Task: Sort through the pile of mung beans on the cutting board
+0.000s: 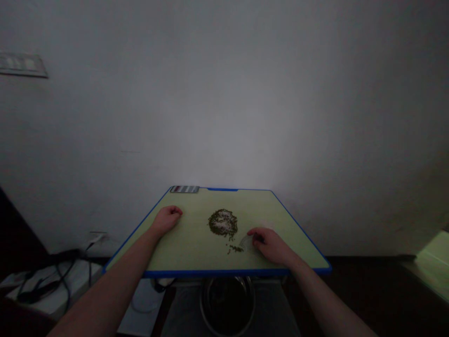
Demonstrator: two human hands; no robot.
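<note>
On a pale yellow-green board with a blue rim (175, 273), a round pile of small dark green beans (223, 222) mixed with white grains lies near the middle. A few loose beans (235, 248) trail from it toward my right hand (268, 244). That hand is closed around a clear see-through container (246, 243), which appears tipped on its side; its outline is faint. My left hand (167, 219) rests on the board left of the pile, its fingers curled in with nothing visible in them.
A phone (184, 189) lies at the board's far left corner, close to the wall. Below the near edge stands a round metal pot (228, 306). Dark cables (52, 276) lie on a white surface at the lower left.
</note>
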